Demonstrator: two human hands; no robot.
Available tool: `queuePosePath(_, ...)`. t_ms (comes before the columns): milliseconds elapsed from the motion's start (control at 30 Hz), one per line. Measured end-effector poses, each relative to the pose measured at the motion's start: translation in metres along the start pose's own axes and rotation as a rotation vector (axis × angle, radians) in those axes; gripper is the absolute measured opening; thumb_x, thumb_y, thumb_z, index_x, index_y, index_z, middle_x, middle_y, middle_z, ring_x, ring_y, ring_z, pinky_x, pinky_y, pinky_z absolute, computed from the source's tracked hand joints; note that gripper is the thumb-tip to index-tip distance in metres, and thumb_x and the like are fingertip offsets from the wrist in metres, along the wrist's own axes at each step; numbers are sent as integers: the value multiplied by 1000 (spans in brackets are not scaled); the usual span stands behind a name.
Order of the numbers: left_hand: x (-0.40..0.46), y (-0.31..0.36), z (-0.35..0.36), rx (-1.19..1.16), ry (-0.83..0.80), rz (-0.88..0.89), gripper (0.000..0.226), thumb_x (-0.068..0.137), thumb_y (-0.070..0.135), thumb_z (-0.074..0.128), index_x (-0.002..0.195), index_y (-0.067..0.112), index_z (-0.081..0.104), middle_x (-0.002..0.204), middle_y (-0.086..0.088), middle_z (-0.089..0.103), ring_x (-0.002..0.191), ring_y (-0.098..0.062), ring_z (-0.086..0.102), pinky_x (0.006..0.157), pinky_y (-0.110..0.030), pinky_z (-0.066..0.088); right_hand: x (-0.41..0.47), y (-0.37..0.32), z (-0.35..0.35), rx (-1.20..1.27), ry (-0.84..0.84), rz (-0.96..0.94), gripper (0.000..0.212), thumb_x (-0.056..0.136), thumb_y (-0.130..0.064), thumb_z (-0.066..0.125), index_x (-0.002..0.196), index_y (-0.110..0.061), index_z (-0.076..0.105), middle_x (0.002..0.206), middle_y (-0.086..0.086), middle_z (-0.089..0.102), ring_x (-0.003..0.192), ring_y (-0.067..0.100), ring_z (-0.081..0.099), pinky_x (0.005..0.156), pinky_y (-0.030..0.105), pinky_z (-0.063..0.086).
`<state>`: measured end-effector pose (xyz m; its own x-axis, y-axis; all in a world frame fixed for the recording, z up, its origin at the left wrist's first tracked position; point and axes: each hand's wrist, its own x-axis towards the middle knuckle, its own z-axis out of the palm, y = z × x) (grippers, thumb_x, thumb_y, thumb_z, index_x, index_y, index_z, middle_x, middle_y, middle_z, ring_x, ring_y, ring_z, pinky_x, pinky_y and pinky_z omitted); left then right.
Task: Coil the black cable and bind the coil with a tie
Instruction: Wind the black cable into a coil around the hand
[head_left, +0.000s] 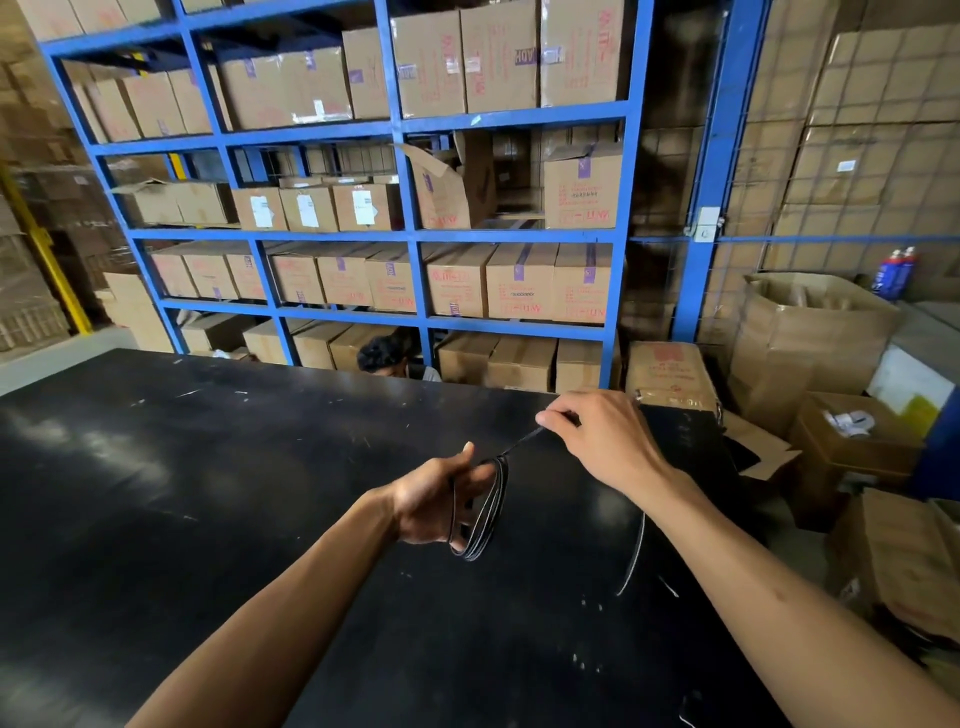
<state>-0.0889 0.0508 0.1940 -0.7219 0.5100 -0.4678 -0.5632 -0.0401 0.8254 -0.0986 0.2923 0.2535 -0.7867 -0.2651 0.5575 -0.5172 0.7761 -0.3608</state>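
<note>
Several loops of the black cable (491, 512) hang around the fingers of my left hand (439, 501), held above the black table (208, 493). From the top of the coil a taut strand runs up and right to my right hand (597, 436), which pinches it between thumb and forefinger. A loose length of the same cable curves down under my right forearm and lies on the table near the right side. No tie is visible.
Blue steel shelving (410, 176) full of cardboard boxes stands behind the table. A person's head (382, 356) shows just beyond the far edge. Open cartons (815, 332) crowd the floor at the right.
</note>
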Motion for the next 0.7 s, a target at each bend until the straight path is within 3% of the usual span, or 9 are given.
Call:
queuePosePath(100, 1, 6, -2, -132, 105, 102, 48, 97, 64, 35, 108, 26, 63, 101, 1, 62, 79, -25, 61, 73, -37, 43, -12, -6, 6, 135, -20, 29, 18, 95, -32, 71, 97, -19, 83, 84, -6, 78, 76, 7, 69, 71, 27, 57)
queuePosePath(200, 0, 13, -2, -300, 120, 220, 54, 99, 61, 33, 92, 24, 73, 92, 1, 69, 75, -26, 66, 79, -41, 44, -31, -12, 16, 295, -52, 129, 16, 94, -34, 71, 89, -23, 82, 70, -12, 73, 70, 1, 68, 64, 17, 52)
queuePosePath(300, -1, 20, 0, -423, 100, 338, 51, 99, 61, 32, 105, 23, 66, 110, -5, 59, 93, -31, 58, 85, -47, 39, -54, -17, 32, 487, -103, 199, 15, 94, -30, 72, 88, -22, 83, 67, -11, 73, 63, -1, 65, 58, 14, 47)
queuePosePath(367, -1, 26, 1, -482, 49, 397, 49, 100, 59, 31, 117, 25, 61, 134, -10, 49, 123, -39, 49, 103, -59, 33, -70, -18, 47, 696, -149, 279, 13, 95, -26, 71, 93, -23, 84, 64, -7, 72, 52, 1, 55, 51, 15, 40)
queuePosePath(433, -3, 32, 4, -516, -26, 427, 52, 100, 58, 30, 124, 24, 61, 144, -12, 41, 144, -48, 27, 108, -71, 25, -84, -16, 59, 920, -208, 381, 16, 97, -24, 69, 102, -26, 84, 65, -2, 69, 51, 9, 49, 46, 18, 36)
queuePosePath(500, -5, 37, 10, -524, -122, 448, 56, 101, 58, 29, 136, 25, 58, 141, -14, 48, 147, -52, 19, 103, -79, 27, -96, -11, 69, 995, -294, 408, 19, 99, -28, 66, 112, -31, 81, 69, -2, 68, 53, 11, 49, 46, 19, 39)
queuePosePath(567, -8, 38, 16, -505, -229, 462, 56, 102, 58, 28, 144, 29, 51, 144, -11, 49, 145, -54, 24, 101, -82, 27, -103, -6, 74, 992, -378, 405, 21, 100, -33, 65, 116, -34, 79, 72, -2, 69, 55, 11, 52, 50, 21, 43)
queuePosePath(700, -19, 33, 28, -405, -460, 435, 56, 103, 58, 25, 151, 34, 40, 166, -7, 23, 145, -57, 22, 106, -84, 8, -106, 11, 70, 911, -459, 421, 26, 93, -49, 68, 110, -35, 81, 71, -4, 67, 58, 12, 53, 56, 25, 44)
